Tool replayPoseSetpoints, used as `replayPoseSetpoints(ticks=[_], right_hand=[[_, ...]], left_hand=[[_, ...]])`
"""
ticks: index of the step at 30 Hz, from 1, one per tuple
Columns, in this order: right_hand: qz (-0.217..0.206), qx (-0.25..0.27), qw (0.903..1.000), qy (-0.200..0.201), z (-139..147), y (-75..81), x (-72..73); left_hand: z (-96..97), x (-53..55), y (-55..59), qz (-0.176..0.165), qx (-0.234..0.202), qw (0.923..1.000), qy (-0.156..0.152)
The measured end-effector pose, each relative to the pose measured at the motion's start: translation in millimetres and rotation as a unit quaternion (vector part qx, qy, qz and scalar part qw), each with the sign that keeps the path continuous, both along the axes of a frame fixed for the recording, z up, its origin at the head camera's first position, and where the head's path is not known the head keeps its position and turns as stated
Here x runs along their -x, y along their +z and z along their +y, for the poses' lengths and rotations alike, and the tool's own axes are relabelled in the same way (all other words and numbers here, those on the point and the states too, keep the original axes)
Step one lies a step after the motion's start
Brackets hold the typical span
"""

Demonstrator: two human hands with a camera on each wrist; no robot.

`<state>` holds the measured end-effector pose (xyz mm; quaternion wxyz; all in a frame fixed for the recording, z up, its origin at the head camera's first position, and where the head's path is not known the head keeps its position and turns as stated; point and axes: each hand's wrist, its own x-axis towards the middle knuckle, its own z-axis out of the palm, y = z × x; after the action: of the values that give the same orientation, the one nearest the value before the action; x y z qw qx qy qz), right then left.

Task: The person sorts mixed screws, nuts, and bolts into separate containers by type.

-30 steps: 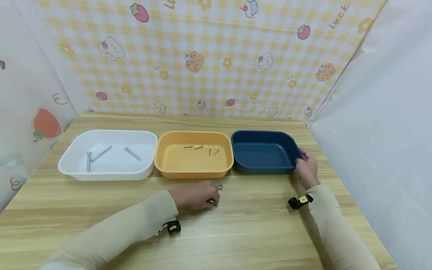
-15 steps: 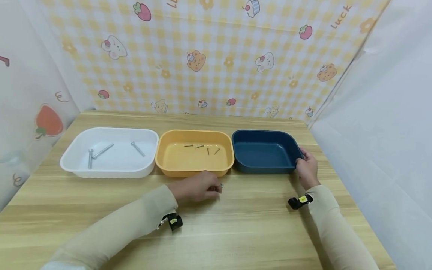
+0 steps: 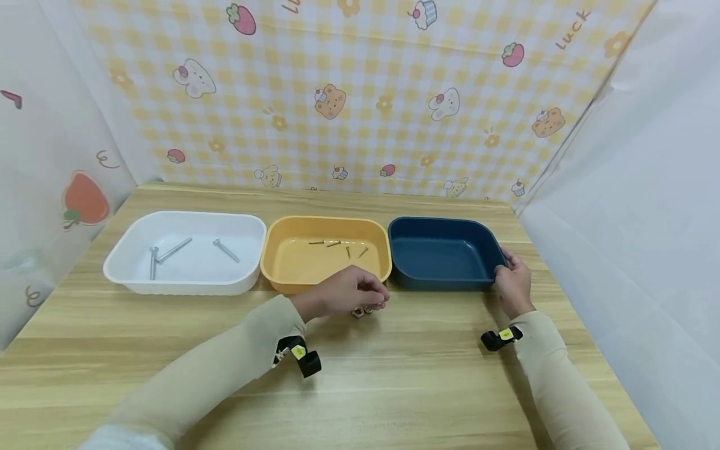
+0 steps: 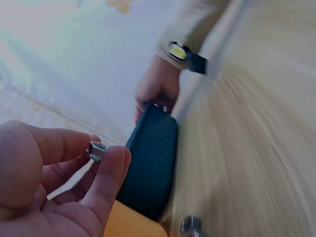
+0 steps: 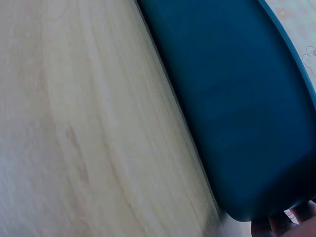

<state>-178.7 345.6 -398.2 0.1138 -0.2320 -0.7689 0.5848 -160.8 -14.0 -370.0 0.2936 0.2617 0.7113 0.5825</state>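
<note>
My left hand (image 3: pixel 350 292) pinches a small metal hex nut (image 4: pixel 97 151) between thumb and fingertips, above the table in front of the yellow bin (image 3: pixel 292 285). Below that hand, more nuts (image 3: pixel 358 312) lie on the wood, partly overlapped by the fingers. My right hand (image 3: pixel 514 284) grips the right end of a dark blue bin (image 3: pixel 439 284), its thumb at the rim and fingers around the outer wall. No items show inside the blue bin in the head view. In the right wrist view only some fingers (image 5: pixel 279 224) show, under the bin's corner.
Several small screws (image 3: pixel 334 244) lie in the yellow bin. Left of it, a white bin (image 3: pixel 191 289) holds three long bolts (image 3: pixel 175 249). The three bins stand side by side on the wooden table (image 3: pixel 427 375), with a checked cloth (image 3: pixel 382 75) behind.
My left hand has risen and moved right toward the blue bin, with a nut between its fingers. Nuts on the table now show under it. My right hand stays on the blue bin.
</note>
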Motion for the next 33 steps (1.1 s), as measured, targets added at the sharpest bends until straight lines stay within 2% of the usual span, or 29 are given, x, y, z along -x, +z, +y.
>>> replayPoseSetpoints(ticks=[3, 6, 12, 19, 23, 26, 28, 30, 31, 32, 33], right_hand=[[0.002, -0.001, 1.0000, -0.001, -0.1, 0.7, 0.3], [0.005, -0.003, 1.0000, -0.001, 0.2, 0.7, 0.9], [0.009, -0.003, 0.9999, -0.006, 0.9, 1.0, 2.2], [0.004, -0.005, 1.0000, 0.004, -1.2, 4.1, 2.4], [-0.002, 0.002, 1.0000, 0.006, -0.1, 3.1, 1.3], [0.001, 0.009, 1.0000, 0.002, 0.7, 1.6, -0.1], [0.002, 0.011, 0.9999, -0.001, 0.4, 0.8, -1.0], [0.003, 0.010, 0.9999, -0.002, -0.5, 0.5, -1.6], [0.003, 0.007, 1.0000, -0.002, -0.7, 0.3, -1.8], [0.003, 0.006, 1.0000, -0.002, -1.1, 0.3, -2.1], [0.002, 0.003, 1.0000, -0.001, -1.4, 0.4, -2.3]], left_hand=[[6.2, 2.8, 6.4, -0.109, -0.048, 0.9924, 0.033], [13.2, 9.4, 9.3, -0.166, -0.068, 0.9821, 0.058], [35.1, 31.7, 16.2, -0.201, -0.091, 0.9716, 0.086], [67.9, 59.2, 18.8, -0.208, -0.084, 0.9690, 0.102], [87.8, 68.9, 17.9, -0.210, -0.083, 0.9683, 0.106], [101.1, 71.6, 18.6, -0.191, -0.065, 0.9743, 0.101], [108.0, 72.9, 19.0, -0.156, -0.030, 0.9827, 0.095], [113.5, 74.8, 19.1, -0.080, 0.039, 0.9924, 0.085], [115.9, 75.9, 19.3, -0.030, 0.087, 0.9926, 0.080], [118.0, 77.1, 19.6, 0.024, 0.138, 0.9874, 0.073], [120.2, 78.2, 19.8, 0.077, 0.191, 0.9765, 0.065]])
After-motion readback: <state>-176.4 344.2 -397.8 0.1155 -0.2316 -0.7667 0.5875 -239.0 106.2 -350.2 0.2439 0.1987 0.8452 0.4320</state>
